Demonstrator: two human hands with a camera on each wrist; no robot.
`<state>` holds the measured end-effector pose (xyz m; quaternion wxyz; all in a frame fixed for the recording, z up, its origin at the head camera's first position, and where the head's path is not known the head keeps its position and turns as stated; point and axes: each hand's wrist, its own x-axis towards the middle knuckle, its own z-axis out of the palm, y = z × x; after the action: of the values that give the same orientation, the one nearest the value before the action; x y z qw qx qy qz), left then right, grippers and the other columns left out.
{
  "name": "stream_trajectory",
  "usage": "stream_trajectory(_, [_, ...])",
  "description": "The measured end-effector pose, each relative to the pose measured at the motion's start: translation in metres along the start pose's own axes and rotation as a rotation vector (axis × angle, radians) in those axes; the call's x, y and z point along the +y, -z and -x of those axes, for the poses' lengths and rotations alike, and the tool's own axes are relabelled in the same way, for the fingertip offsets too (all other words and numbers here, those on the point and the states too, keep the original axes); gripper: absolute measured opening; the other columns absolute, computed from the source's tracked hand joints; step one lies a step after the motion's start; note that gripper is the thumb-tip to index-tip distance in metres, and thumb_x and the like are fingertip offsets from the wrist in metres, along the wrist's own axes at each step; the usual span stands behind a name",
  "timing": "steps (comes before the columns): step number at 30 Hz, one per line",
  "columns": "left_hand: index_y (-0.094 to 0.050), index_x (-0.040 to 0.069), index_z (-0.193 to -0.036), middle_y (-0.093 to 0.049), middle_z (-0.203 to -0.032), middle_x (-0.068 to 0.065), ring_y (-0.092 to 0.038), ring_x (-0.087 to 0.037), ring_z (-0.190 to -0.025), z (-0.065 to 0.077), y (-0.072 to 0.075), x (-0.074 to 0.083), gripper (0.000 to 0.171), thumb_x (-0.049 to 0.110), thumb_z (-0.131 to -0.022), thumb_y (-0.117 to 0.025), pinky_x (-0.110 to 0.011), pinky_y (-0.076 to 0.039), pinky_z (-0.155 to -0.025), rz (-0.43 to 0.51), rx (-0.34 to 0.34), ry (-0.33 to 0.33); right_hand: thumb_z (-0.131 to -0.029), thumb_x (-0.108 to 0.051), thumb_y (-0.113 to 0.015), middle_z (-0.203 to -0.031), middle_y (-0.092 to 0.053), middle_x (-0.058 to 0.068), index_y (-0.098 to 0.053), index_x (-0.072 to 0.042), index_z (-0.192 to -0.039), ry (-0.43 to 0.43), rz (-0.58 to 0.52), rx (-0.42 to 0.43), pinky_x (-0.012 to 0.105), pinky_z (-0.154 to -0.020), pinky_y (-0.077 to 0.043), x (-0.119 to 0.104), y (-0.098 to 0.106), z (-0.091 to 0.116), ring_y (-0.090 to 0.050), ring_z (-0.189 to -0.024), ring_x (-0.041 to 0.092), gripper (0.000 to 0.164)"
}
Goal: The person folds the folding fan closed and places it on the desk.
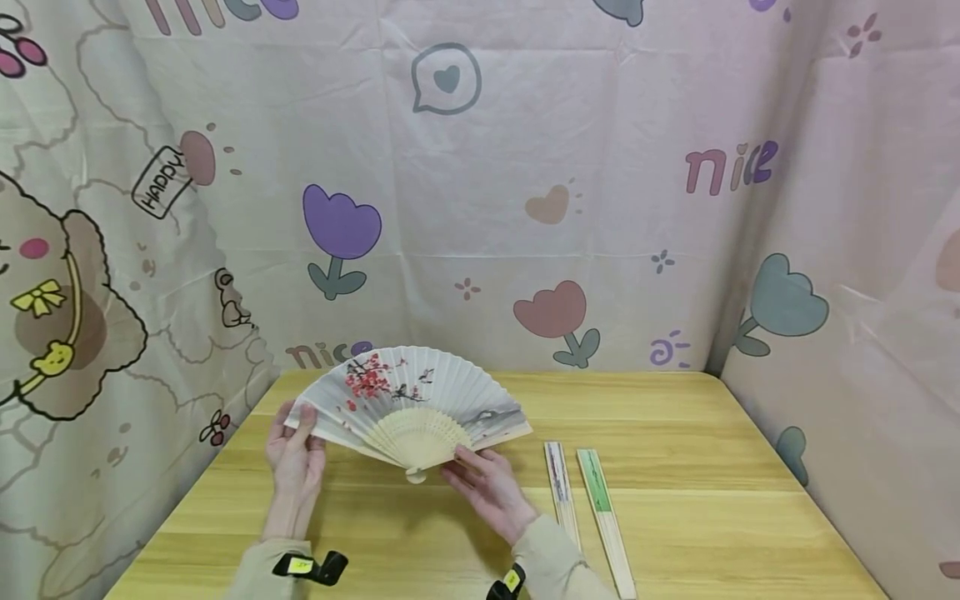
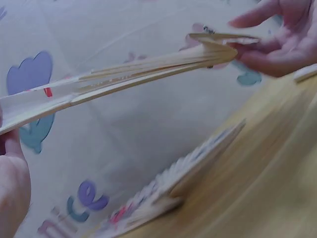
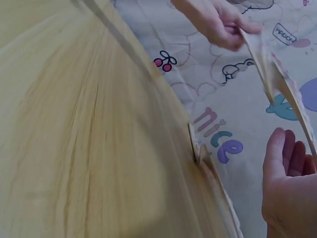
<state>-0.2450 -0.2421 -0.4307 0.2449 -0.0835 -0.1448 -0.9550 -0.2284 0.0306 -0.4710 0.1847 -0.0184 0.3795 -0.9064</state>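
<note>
A spread folding fan [image 1: 457, 383] with red blossoms on pale leaf and cream ribs is held tilted above the table. My left hand [image 1: 296, 454] pinches its left end, thumb on the near face. Beside the pivot and right guard is my right hand [image 1: 491, 487], fingers right at the fan's lower edge. In the left wrist view, the thumb of the right hand [image 2: 282, 44] stands apart from the ribs. Another spread fan [image 2: 148, 201] with a red print stands low on the table, hidden in the head view.
Two folded fans, one with a purple-grey print [image 1: 558, 475] and one green [image 1: 600, 492], lie side by side on the wooden table [image 1: 712, 467] at the right. A printed cloth [image 1: 480, 183] hangs behind the table and along both sides.
</note>
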Motion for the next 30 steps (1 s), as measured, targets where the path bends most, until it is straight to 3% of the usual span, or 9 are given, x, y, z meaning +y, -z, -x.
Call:
stream_trajectory(8, [-0.066, 0.0, -0.1, -0.074, -0.096, -0.014, -0.076, -0.024, -0.086, 0.005, -0.01, -0.034, 0.019, -0.013, -0.095, -0.053, -0.032, -0.067, -0.078, -0.075, -0.007, 0.081, -0.098, -0.006, -0.062, -0.093, -0.077, 0.001, -0.065, -0.01, -0.1, 0.022, 0.059, -0.009, 0.026, -0.092, -0.065, -0.002, -0.004, 0.002, -0.073, -0.092, 0.012, 0.006])
stream_trajectory(15, [-0.062, 0.007, -0.12, -0.073, -0.117, -0.006, -0.073, -0.016, -0.107, 0.018, -0.007, -0.059, 0.026, -0.004, -0.102, -0.047, -0.027, -0.061, -0.098, -0.256, -0.106, 0.207, -0.099, -0.005, -0.06, -0.091, -0.076, 0.002, -0.065, -0.009, -0.099, 0.077, 0.001, 0.072, 0.023, -0.087, -0.065, -0.01, 0.004, 0.002, -0.073, -0.086, 0.012, 0.006])
stream_trajectory(21, [-0.066, 0.012, -0.121, -0.072, -0.112, -0.001, -0.072, -0.011, -0.097, 0.034, -0.001, -0.084, 0.033, -0.006, -0.102, -0.046, -0.023, -0.066, -0.086, -0.434, -0.252, 0.239, -0.1, -0.005, -0.059, -0.092, -0.074, 0.001, -0.062, -0.007, -0.103, 0.143, -0.031, 0.126, 0.024, -0.086, -0.066, -0.018, 0.012, 0.003, -0.072, -0.086, 0.012, 0.005])
stream_trajectory(30, [-0.07, 0.009, -0.114, -0.074, -0.107, -0.002, -0.073, -0.011, -0.096, 0.048, -0.002, -0.105, 0.035, -0.014, -0.097, -0.05, -0.03, -0.065, -0.088, -0.484, -0.346, 0.241, -0.1, -0.003, -0.057, -0.095, -0.075, 0.0, -0.057, -0.007, -0.113, 0.17, -0.095, 0.153, 0.025, -0.088, -0.066, -0.028, 0.025, 0.007, -0.073, -0.088, 0.012, 0.013])
